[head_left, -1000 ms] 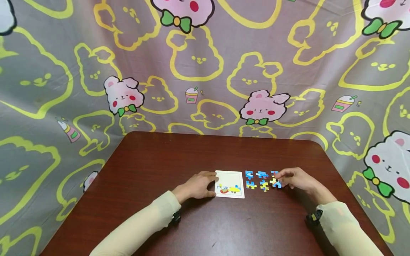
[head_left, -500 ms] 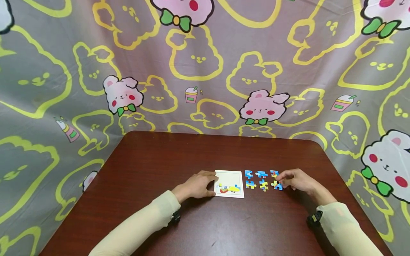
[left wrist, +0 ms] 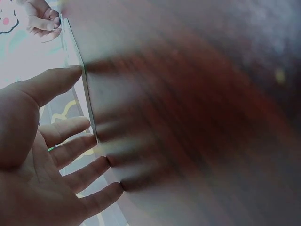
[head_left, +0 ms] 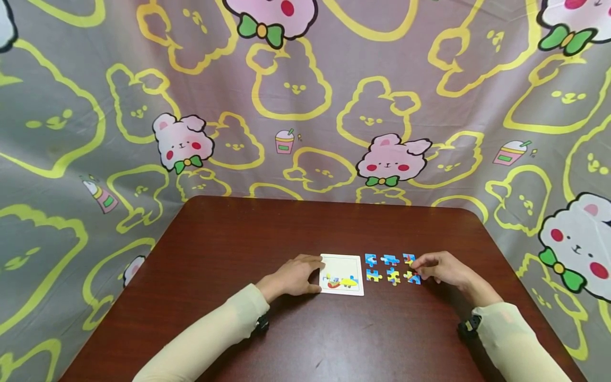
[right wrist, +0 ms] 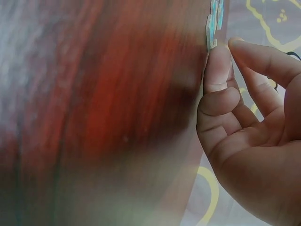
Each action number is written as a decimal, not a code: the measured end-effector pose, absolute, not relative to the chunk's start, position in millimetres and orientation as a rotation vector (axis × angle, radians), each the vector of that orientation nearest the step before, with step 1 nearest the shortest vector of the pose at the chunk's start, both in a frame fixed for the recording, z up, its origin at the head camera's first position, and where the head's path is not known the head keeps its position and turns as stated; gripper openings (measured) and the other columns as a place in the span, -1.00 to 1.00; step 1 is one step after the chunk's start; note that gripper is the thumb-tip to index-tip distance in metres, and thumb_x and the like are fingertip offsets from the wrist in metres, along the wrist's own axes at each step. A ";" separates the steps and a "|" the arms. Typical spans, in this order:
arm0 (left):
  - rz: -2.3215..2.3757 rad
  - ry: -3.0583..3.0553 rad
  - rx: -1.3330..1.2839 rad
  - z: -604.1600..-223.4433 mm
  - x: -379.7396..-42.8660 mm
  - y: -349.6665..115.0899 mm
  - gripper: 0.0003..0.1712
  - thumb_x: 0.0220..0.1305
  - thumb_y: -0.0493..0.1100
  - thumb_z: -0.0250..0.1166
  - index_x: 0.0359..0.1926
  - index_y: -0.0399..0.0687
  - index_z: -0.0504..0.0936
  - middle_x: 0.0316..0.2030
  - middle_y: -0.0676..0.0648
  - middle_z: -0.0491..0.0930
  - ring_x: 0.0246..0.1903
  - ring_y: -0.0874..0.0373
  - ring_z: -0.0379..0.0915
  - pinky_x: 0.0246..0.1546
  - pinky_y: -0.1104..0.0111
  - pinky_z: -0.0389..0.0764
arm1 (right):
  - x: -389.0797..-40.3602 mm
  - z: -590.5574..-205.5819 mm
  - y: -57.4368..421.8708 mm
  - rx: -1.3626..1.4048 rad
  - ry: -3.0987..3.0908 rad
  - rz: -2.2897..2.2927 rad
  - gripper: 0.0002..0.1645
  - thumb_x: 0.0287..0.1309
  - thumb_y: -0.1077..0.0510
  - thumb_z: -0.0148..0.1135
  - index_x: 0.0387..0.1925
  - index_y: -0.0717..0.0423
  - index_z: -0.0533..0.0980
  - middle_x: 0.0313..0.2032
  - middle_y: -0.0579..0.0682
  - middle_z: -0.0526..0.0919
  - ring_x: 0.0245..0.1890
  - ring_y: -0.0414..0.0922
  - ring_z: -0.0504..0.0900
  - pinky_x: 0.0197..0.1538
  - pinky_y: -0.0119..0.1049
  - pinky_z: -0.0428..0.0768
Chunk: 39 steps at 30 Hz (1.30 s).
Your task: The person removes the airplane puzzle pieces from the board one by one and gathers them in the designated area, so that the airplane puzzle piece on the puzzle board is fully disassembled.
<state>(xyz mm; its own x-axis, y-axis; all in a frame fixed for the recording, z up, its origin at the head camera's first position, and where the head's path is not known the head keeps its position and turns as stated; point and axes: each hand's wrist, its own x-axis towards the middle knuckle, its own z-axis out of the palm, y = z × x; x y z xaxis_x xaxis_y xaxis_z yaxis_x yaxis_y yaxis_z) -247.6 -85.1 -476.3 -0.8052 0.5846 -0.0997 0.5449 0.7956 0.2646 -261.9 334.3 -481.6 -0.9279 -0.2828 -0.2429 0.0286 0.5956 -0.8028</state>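
A square puzzle board [head_left: 341, 265] with a cream face and a small printed strip along its near side lies flat on the table. My left hand [head_left: 297, 275] is at its left edge, the fingertips and thumb against the edge; in the left wrist view the fingers [left wrist: 89, 174] are spread. To the board's right, several jigsaw pieces [head_left: 389, 260] lie apart in two rows. My right hand [head_left: 446, 268] reaches over the rightmost pieces, its fingertips beside the near-right piece [head_left: 412, 277]. In the right wrist view a gap shows between thumb and finger, with pieces [right wrist: 214, 21] just past them.
The brown table [head_left: 238, 228] has rounded far corners. Behind and beside it hangs a grey curtain [head_left: 305, 95] with bunny and bear prints. A black wrist device [head_left: 470, 324] sits at the right cuff, another [head_left: 261, 323] at the left.
The near-right piece has shifted slightly and turned to line up in its row, and my right fingertips have eased back from it. My left hand and the board stay put.
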 end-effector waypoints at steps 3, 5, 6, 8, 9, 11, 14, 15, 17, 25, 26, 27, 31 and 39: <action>0.335 2.806 0.882 -476.1 -247.6 -84.6 -0.29 0.20 0.13 0.41 0.34 0.03 0.49 0.43 -0.02 0.36 0.43 -0.01 0.24 0.27 -0.13 0.44 | -261.7 -479.9 330.8 -0.186 2.476 -1.277 -0.69 0.19 0.19 0.35 -0.06 0.27 0.65 -0.27 0.03 0.76 -0.38 -0.16 0.66 -0.45 -0.32 0.49; 0.337 2.806 0.877 -475.9 -247.7 -84.4 -0.29 0.20 0.13 0.41 0.33 0.03 0.50 0.43 -0.02 0.37 0.43 -0.01 0.24 0.27 -0.13 0.44 | -261.7 -478.6 327.6 -0.179 2.467 -1.291 -0.67 0.19 0.16 0.36 -0.04 0.25 0.65 -0.26 0.03 0.76 -0.36 -0.15 0.67 -0.44 -0.32 0.49; 0.336 2.807 0.876 -475.8 -247.7 -84.3 -0.29 0.20 0.13 0.41 0.33 0.04 0.50 0.43 -0.02 0.37 0.43 -0.01 0.24 0.27 -0.13 0.45 | -261.7 -477.8 326.2 -0.191 2.464 -1.295 -0.66 0.20 0.15 0.35 -0.03 0.25 0.65 -0.24 0.04 0.76 -0.35 -0.14 0.67 -0.43 -0.31 0.49; 0.333 2.809 0.877 -475.9 -247.8 -84.1 -0.29 0.19 0.13 0.42 0.33 0.04 0.50 0.43 -0.02 0.37 0.43 -0.01 0.24 0.27 -0.12 0.45 | -261.4 -476.1 323.4 -0.201 2.451 -1.307 -0.65 0.22 0.13 0.34 -0.01 0.25 0.64 -0.22 0.07 0.75 -0.35 -0.11 0.66 -0.43 -0.30 0.49; 0.337 2.809 0.878 -475.8 -247.9 -84.1 -0.29 0.19 0.13 0.42 0.33 0.04 0.50 0.43 -0.03 0.37 0.43 -0.02 0.25 0.26 -0.12 0.45 | -261.1 -475.1 321.9 -0.205 2.444 -1.314 -0.64 0.23 0.12 0.34 -0.01 0.25 0.64 -0.20 0.08 0.75 -0.35 -0.10 0.66 -0.43 -0.30 0.49; 0.339 2.809 0.876 -476.0 -247.9 -84.1 -0.29 0.19 0.13 0.42 0.33 0.04 0.50 0.43 -0.04 0.37 0.43 -0.02 0.24 0.26 -0.12 0.45 | -260.8 -473.5 319.5 -0.220 2.432 -1.326 -0.63 0.24 0.11 0.34 0.00 0.26 0.63 -0.19 0.11 0.74 -0.36 -0.07 0.65 -0.45 -0.29 0.48; 0.341 2.808 0.873 -475.8 -248.4 -84.1 -0.29 0.19 0.13 0.42 0.33 0.05 0.50 0.43 -0.05 0.36 0.43 -0.03 0.24 0.27 -0.11 0.45 | -260.6 -471.7 316.1 -0.236 2.419 -1.352 -0.62 0.23 0.12 0.34 0.00 0.29 0.62 -0.21 0.15 0.75 -0.38 -0.05 0.67 -0.48 -0.31 0.46; 0.341 2.808 0.872 -475.6 -248.5 -84.1 -0.29 0.19 0.13 0.42 0.33 0.05 0.50 0.43 -0.05 0.36 0.43 -0.02 0.24 0.27 -0.11 0.45 | -260.6 -471.4 315.0 -0.240 2.417 -1.358 -0.62 0.22 0.13 0.34 0.00 0.30 0.62 -0.21 0.17 0.75 -0.37 -0.05 0.68 -0.49 -0.31 0.46; 0.334 2.810 0.873 -475.3 -248.7 -84.0 -0.29 0.19 0.14 0.42 0.33 0.05 0.51 0.43 -0.04 0.36 0.43 -0.02 0.25 0.27 -0.10 0.46 | -260.8 -471.0 312.5 -0.248 2.417 -1.364 -0.62 0.23 0.14 0.34 0.00 0.31 0.61 -0.21 0.18 0.75 -0.37 -0.04 0.69 -0.49 -0.31 0.46; 0.322 2.811 0.875 -473.5 -247.7 -83.8 -0.29 0.18 0.14 0.42 0.32 0.05 0.51 0.42 -0.04 0.37 0.42 -0.02 0.26 0.26 -0.09 0.46 | -262.6 -471.0 294.8 -0.264 2.439 -1.325 -0.68 0.23 0.18 0.32 -0.03 0.29 0.62 -0.39 0.14 0.67 -0.47 -0.06 0.55 -0.49 -0.28 0.50; 0.321 2.812 0.875 -473.6 -247.5 -83.8 -0.29 0.18 0.14 0.42 0.32 0.05 0.51 0.42 -0.04 0.37 0.42 -0.02 0.26 0.26 -0.10 0.47 | -262.8 -470.9 292.0 -0.265 2.444 -1.322 -0.69 0.23 0.18 0.32 -0.04 0.28 0.63 -0.40 0.14 0.66 -0.48 -0.06 0.54 -0.48 -0.27 0.51; 0.320 2.812 0.875 -473.8 -247.3 -83.8 -0.29 0.18 0.14 0.42 0.32 0.05 0.51 0.42 -0.04 0.37 0.42 -0.02 0.26 0.26 -0.10 0.47 | -263.1 -470.7 289.5 -0.267 2.446 -1.317 -0.69 0.23 0.19 0.33 -0.04 0.28 0.63 -0.38 0.14 0.67 -0.47 -0.06 0.54 -0.47 -0.25 0.52; 0.325 2.816 0.877 -473.7 -247.3 -83.7 -0.29 0.18 0.13 0.43 0.32 0.04 0.51 0.42 -0.05 0.38 0.42 -0.02 0.27 0.26 -0.08 0.47 | -265.2 -470.4 279.5 -0.265 2.461 -1.305 -0.71 0.24 0.17 0.32 -0.06 0.24 0.64 -0.32 0.13 0.70 -0.42 -0.04 0.58 -0.44 -0.22 0.55; 0.332 2.810 0.882 -472.4 -247.4 -84.2 -0.29 0.18 0.12 0.42 0.32 0.04 0.51 0.42 -0.05 0.38 0.42 -0.03 0.26 0.27 -0.07 0.47 | -266.4 -471.7 260.5 -0.276 2.434 -1.306 -0.71 0.24 0.13 0.33 -0.06 0.19 0.67 -0.35 0.10 0.69 -0.56 -0.14 0.42 -0.56 -0.35 0.38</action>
<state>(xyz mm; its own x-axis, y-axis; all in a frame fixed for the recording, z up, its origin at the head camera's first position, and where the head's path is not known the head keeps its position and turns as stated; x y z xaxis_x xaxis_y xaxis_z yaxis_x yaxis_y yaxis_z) -247.4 -84.2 -472.4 -0.8086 0.5795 -0.1015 0.5400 0.7995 0.2630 -266.4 260.5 -471.7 -0.9146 -0.3372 -0.2230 -0.0005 0.5527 -0.8334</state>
